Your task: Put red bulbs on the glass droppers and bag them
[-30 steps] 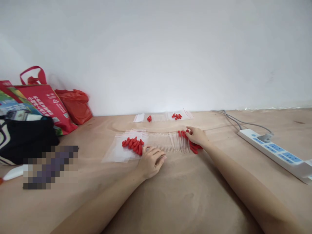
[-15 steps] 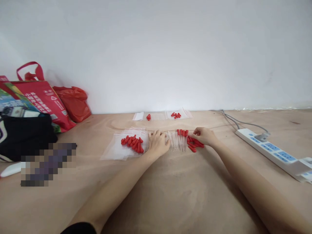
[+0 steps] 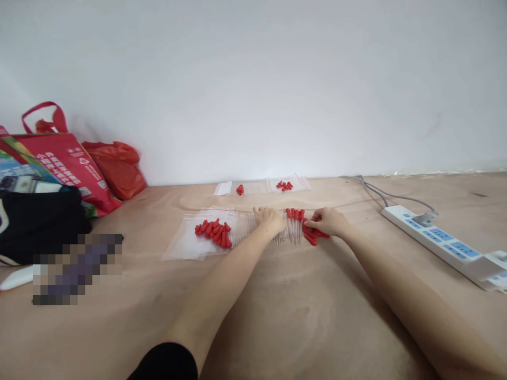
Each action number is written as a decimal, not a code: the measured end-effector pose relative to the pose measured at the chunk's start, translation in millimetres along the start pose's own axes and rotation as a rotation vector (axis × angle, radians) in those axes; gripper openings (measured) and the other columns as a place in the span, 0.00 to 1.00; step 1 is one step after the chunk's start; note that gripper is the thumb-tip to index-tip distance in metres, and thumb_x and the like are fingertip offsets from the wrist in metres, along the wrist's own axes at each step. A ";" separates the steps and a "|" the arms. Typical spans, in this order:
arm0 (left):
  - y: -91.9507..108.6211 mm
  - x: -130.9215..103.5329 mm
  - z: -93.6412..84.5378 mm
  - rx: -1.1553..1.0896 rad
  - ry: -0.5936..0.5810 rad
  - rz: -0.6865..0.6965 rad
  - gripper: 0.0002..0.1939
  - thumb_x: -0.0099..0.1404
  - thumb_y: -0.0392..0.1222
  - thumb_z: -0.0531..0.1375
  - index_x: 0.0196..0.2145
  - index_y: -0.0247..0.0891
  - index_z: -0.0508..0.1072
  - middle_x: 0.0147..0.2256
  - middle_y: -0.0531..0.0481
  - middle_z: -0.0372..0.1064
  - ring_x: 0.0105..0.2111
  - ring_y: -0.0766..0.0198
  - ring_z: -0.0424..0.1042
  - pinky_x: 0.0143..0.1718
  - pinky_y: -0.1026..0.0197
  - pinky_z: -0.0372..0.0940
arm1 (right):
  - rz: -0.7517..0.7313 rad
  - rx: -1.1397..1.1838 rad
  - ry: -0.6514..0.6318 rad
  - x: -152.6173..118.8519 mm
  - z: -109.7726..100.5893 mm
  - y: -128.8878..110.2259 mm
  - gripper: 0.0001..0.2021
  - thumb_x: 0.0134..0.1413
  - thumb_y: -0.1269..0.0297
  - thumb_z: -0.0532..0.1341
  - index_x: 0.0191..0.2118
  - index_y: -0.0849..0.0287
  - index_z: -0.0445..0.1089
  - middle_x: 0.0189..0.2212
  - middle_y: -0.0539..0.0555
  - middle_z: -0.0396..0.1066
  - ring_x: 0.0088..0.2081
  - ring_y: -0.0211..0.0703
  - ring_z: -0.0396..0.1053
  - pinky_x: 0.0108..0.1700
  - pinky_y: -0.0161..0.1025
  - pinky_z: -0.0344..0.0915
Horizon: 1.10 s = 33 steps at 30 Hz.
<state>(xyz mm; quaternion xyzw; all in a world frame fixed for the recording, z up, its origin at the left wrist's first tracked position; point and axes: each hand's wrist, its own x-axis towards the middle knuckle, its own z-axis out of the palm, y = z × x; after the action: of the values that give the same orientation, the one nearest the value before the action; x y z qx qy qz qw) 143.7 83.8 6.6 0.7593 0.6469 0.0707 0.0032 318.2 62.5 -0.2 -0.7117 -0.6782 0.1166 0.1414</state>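
A row of clear thin tubes (image 3: 244, 228) lies on the wooden table. Over its right part is my left hand (image 3: 269, 220), its fingers partly spread and their tips hard to make out. Just right of it, several tubes carry red rubber bulbs (image 3: 295, 214) at their far ends. My right hand (image 3: 325, 221) is closed in a pinch at a small pile of loose red bulbs (image 3: 311, 239); what sits between its fingertips is too small to name. More red bulbs (image 3: 214, 232) rest on clear plastic bags (image 3: 180, 245) to the left of the tubes.
Near the wall lie more tubes (image 3: 255, 188) and red bulbs on a bag (image 3: 284, 186). A white power strip (image 3: 435, 237) with a grey cable is on the right. Red bags (image 3: 119, 169), a black bag (image 3: 39, 224) and a blurred-out dark object (image 3: 79, 269) are on the left.
My left hand has moved right along the row of tubes, uncovering the tubes beside the left bulb pile. My right hand stays at the right pile, its fingers slightly lower.
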 end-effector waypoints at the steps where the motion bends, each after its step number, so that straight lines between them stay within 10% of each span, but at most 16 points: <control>1: -0.2 0.8 -0.3 -0.007 -0.010 -0.009 0.13 0.52 0.47 0.56 0.28 0.36 0.74 0.35 0.39 0.72 0.39 0.48 0.66 0.43 0.45 0.49 | 0.007 0.008 0.001 -0.2 0.1 -0.4 0.12 0.38 0.52 0.59 0.20 0.56 0.68 0.21 0.50 0.71 0.25 0.39 0.66 0.25 0.33 0.53; 9: -11.8 -15.7 -17.0 -0.083 0.023 0.079 0.10 0.58 0.41 0.52 0.30 0.34 0.70 0.35 0.38 0.71 0.39 0.47 0.67 0.40 0.46 0.53 | -0.056 0.161 0.139 -4.8 -4.1 -9.8 0.10 0.42 0.56 0.58 0.21 0.58 0.65 0.22 0.52 0.70 0.25 0.38 0.65 0.25 0.33 0.55; 20: -105.3 -105.0 2.3 -0.288 0.364 0.515 0.08 0.65 0.37 0.45 0.33 0.39 0.62 0.29 0.51 0.70 0.29 0.64 0.67 0.45 0.54 0.50 | -0.706 0.564 0.247 -54.7 45.6 -65.5 0.09 0.52 0.66 0.54 0.37 0.58 0.69 0.31 0.55 0.69 0.34 0.41 0.66 0.38 0.40 0.63; 33: -105.4 -108.4 6.9 -0.282 0.341 0.494 0.09 0.65 0.37 0.45 0.32 0.39 0.64 0.30 0.51 0.71 0.31 0.64 0.67 0.44 0.54 0.49 | -0.748 0.578 0.219 -71.2 58.6 -72.8 0.09 0.53 0.66 0.54 0.38 0.56 0.69 0.34 0.55 0.69 0.35 0.41 0.67 0.38 0.40 0.64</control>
<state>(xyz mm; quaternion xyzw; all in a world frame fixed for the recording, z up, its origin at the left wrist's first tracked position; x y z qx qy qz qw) 24.3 -5.0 -21.6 0.8625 0.4182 0.2843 -0.0172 225.6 -3.2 -30.5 -0.3585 -0.8085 0.1657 0.4363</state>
